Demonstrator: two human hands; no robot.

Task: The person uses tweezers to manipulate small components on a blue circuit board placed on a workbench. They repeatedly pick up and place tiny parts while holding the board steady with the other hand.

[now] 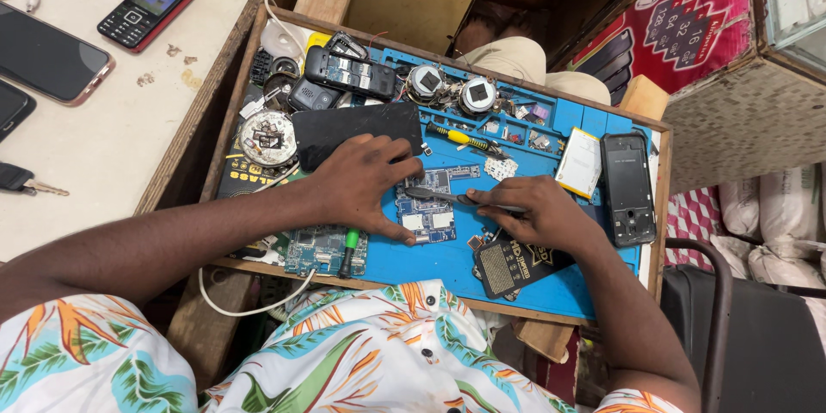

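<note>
A blue circuit board [432, 206] lies in the middle of a blue work mat [551, 280] set in a wooden tray [284, 15]. My left hand [361, 185] presses down on the board's left side, thumb and fingers spread around it. My right hand [529, 211] grips metal tweezers [434, 195] whose tip rests on the board. A black phone back [357, 131] lies just above my left hand. A small black pad [514, 265] sits under my right wrist.
On the mat lie a yellow-handled screwdriver [465, 138], a green-handled screwdriver [349, 249], a second circuit board [320, 249], a white battery [580, 163], a black phone frame [627, 188] and round metal parts [452, 88]. A keypad phone [146, 9] and smartphones [43, 56] lie on the table at left.
</note>
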